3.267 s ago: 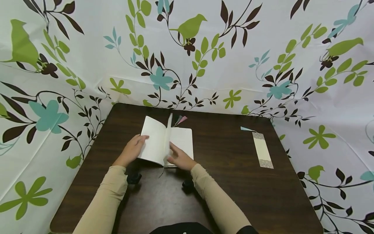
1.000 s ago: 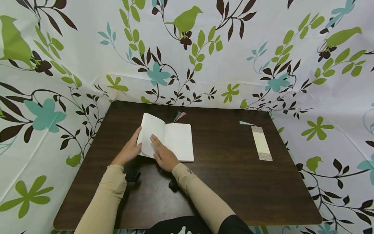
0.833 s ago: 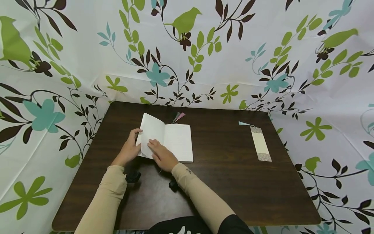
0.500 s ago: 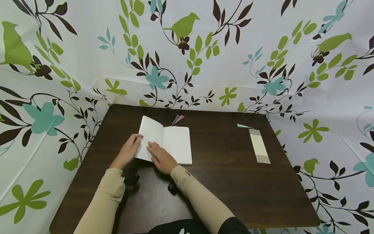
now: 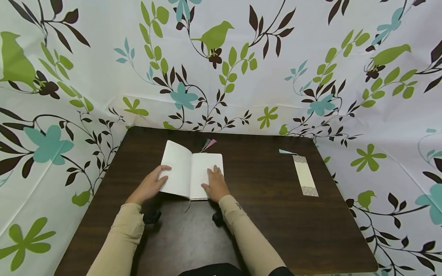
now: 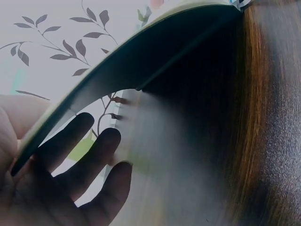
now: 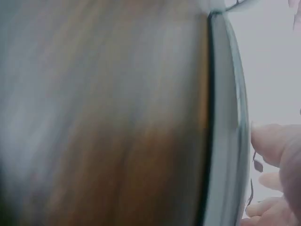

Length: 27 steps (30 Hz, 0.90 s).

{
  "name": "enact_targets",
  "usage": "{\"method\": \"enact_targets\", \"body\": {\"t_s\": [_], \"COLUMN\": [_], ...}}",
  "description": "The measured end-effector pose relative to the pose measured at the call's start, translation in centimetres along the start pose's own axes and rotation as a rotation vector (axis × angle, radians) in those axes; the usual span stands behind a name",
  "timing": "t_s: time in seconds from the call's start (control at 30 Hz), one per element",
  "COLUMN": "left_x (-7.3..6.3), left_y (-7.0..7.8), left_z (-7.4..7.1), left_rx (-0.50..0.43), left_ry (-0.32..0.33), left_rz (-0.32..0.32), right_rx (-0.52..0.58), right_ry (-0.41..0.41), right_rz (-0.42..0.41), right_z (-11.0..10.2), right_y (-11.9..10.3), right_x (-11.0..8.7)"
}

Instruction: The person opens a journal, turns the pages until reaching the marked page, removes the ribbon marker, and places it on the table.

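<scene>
An open notebook (image 5: 177,168) with pale pages lies on the dark table, its left half lifted at an angle. My left hand (image 5: 149,186) grips the outer left edge, thumb on the page side and fingers behind the cover. In the left wrist view the dark cover (image 6: 136,61) runs up from that grip, arched over the table. My right hand (image 5: 216,186) rests on the lined right page with fingers extended. The right wrist view catches that hand (image 7: 277,155) beside the thick page block (image 7: 225,117).
Dark and pink tassels (image 5: 209,144) stick out past the notebook's top edge. A cream bookmark (image 5: 305,174) with patterned ends and a light blue tassel (image 5: 286,151) lies on the right of the table (image 5: 262,218). Printed leaf-and-bird fabric (image 5: 241,96) hangs behind the table.
Pages have been turned over to the left side. My right hand has moved from the left page across to the right page. The left hand stays at the left edge.
</scene>
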State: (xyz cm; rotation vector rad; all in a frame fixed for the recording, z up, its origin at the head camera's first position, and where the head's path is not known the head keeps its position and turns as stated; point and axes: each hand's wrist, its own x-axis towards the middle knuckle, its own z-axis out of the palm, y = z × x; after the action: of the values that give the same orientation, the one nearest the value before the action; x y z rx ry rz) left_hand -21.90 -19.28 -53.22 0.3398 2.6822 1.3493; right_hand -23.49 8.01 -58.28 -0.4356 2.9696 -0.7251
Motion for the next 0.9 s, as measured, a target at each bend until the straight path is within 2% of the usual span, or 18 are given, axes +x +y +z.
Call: {"method": "enact_targets", "body": {"t_s": [0.13, 0.27, 0.53, 0.9], "left_x": [-0.15, -0.16, 0.24, 0.18], "left_y": [-0.37, -0.31, -0.16, -0.07], "left_z": [-0.17, -0.30, -0.21, -0.15], "left_rx": [-0.013, -0.021, -0.026, -0.051], "left_ry": [-0.030, -0.048, -0.057, -0.056], "left_rz": [-0.020, -0.031, -0.024, -0.054], "right_rx": [-0.018, -0.058, -0.098, -0.098], "right_ry": [0.011, 0.025, 0.013, -0.011], "right_rz": [0.076, 0.119, 0.150, 0.163], "right_z": [-0.23, -0.48, -0.62, -0.24], "right_y": [0.53, 0.50, 0.13, -0.03], "right_x": [-0.35, -0.64, -0.61, -0.05]}}
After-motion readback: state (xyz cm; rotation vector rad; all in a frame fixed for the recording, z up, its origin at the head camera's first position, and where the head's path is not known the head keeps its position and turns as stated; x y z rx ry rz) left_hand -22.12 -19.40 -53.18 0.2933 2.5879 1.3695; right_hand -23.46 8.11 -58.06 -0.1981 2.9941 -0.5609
